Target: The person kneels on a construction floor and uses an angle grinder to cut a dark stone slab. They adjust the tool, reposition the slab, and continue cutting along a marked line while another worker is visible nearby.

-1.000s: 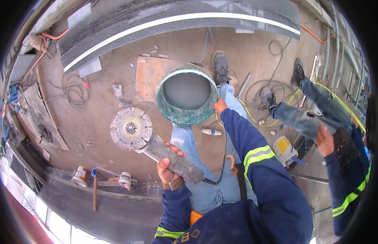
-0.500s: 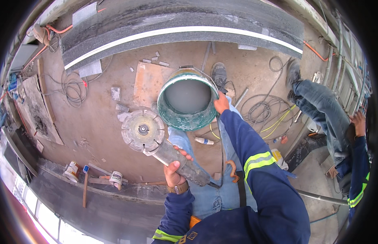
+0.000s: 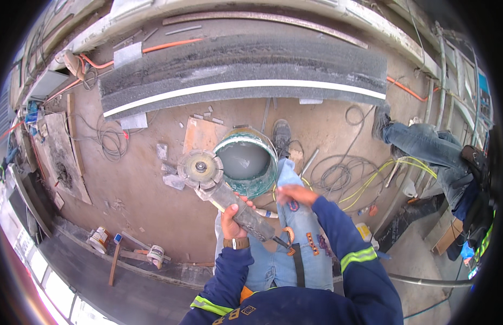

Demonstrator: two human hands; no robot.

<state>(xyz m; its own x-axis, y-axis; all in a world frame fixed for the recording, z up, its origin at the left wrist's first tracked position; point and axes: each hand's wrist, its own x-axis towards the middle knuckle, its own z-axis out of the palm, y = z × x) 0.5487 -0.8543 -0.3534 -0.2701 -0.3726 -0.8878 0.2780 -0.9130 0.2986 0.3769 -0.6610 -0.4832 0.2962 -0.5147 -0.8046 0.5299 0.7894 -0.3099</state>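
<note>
My left hand [image 3: 236, 219] is closed around the grey body of an angle grinder [image 3: 251, 222]. Its segmented cutting disc [image 3: 200, 167] points away from me, beside a green bucket [image 3: 260, 187]. Cloudy grey liquid [image 3: 243, 158] fills much of the bucket, which stands beyond my knees. Blurred by motion, my right hand [image 3: 299, 195] is over my jeans [image 3: 286, 257], just right of the bucket and apart from its rim. Nothing shows in it, and its finger pose is unclear. The grinder's cord end [image 3: 280, 242] lies over my lap.
A long dark slab [image 3: 240, 67] with a white strip spans the far side. Coiled cables [image 3: 338, 170] lie on the floor to the right, near another person's legs [image 3: 425, 141]. A board [image 3: 203, 134] sits behind the bucket. White tubs [image 3: 155, 255] stand at the lower left.
My right hand has let go of the bucket rim and moved back toward my lap. The bucket appears smaller and lower in view. The grinder stays in my left hand, shifted slightly right.
</note>
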